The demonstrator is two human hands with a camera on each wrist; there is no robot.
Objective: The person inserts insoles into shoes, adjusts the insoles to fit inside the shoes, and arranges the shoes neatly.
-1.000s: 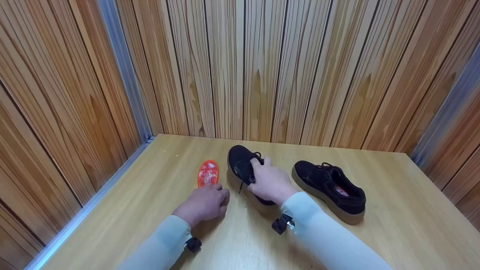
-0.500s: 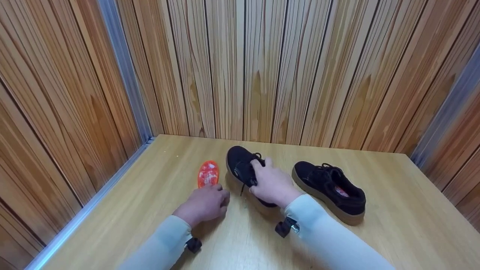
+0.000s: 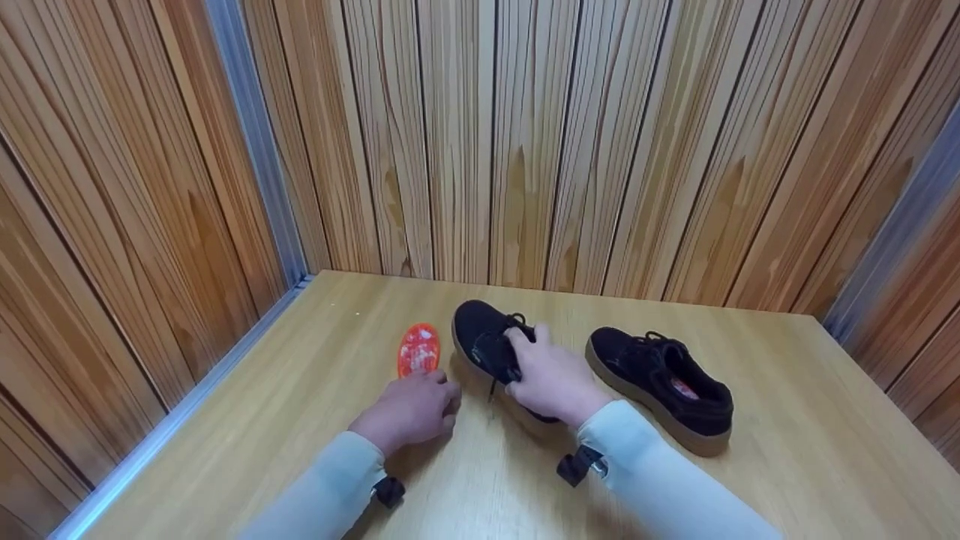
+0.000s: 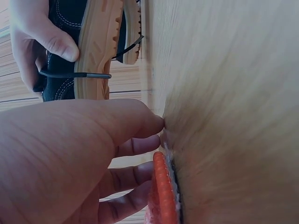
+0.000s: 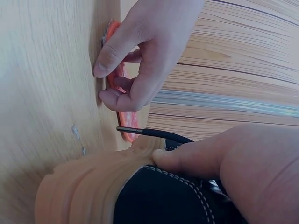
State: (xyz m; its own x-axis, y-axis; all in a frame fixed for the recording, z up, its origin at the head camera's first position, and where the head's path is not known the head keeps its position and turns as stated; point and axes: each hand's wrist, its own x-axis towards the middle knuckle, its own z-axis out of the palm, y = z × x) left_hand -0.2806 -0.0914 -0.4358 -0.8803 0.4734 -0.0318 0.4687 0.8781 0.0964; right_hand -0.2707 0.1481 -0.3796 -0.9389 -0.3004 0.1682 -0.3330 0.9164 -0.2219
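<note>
In the head view a black lace-up shoe (image 3: pixel 484 341) with a tan sole is tilted, one side of its sole raised. My right hand (image 3: pixel 555 375) grips it, thumb against the side near the sole (image 5: pixel 93 182) and fingers around the laced upper. A lace end (image 5: pixel 154 133) hangs from its side. To its left, a red-orange insole (image 3: pixel 418 350) with whitish patches lies on the table. My left hand (image 3: pixel 411 411) rests over its near part, fingers loosely bent. In the left wrist view the fingers touch the insole's edge (image 4: pixel 166 186), while the thumb meets the table beside it.
A second black shoe (image 3: pixel 660 386) stands upright at the right, with a reddish patterned lining inside. The wooden table (image 3: pixel 780 390) ends at a wood-plank wall (image 3: pixel 517 150) behind, and a metal strip (image 3: pixel 180 420) runs along its left edge.
My right hand has shifted slightly right and toward me, and the shoe in it has shifted slightly. My left hand and the insole have stayed in place.
</note>
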